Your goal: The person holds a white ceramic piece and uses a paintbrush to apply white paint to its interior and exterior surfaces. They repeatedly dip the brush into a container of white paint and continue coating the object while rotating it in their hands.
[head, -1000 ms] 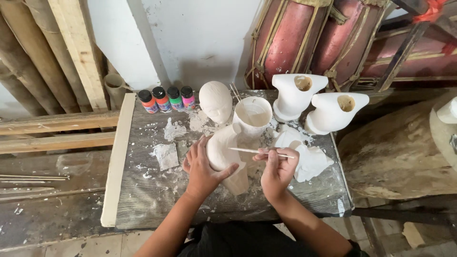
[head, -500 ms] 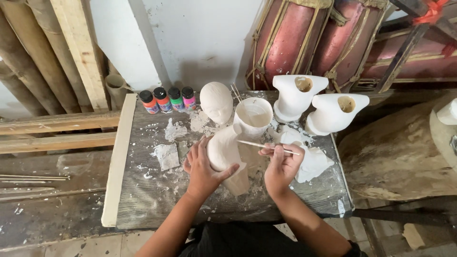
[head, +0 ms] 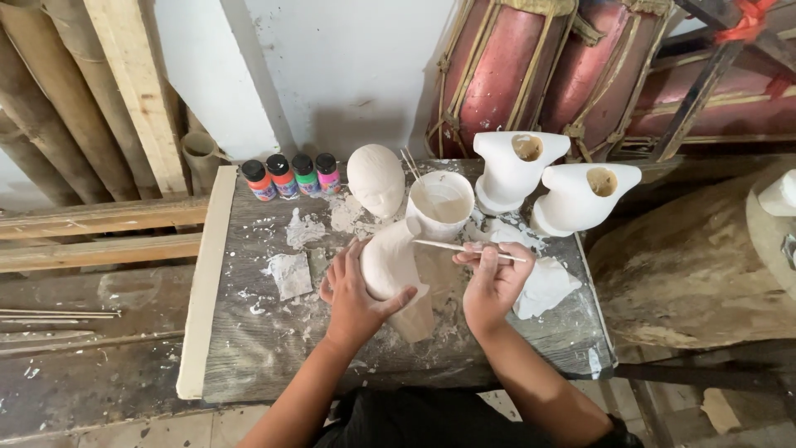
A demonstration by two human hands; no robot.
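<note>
Since the earlier frame your right hand (head: 495, 286) has lifted the thin wooden stick (head: 468, 248) slightly and angled its tip toward the neck of the white plaster piece (head: 390, 264); your left hand (head: 352, 290) has not shifted. Your left hand is wrapped around the lower part of the plaster piece, fingers closed on it, steadying it on the grey worktable (head: 274, 357). Your right hand pinches the stick between fingertips, held nearly level. A white cup (head: 439, 203) stands just behind the piece. Noted further back: a white head form (head: 376, 178), two white bust forms (head: 514, 166) (head: 584, 195), and four small paint bottles (head: 290, 176) in a row. Plaster scraps (head: 292, 274) lie left of your hand.
</note>
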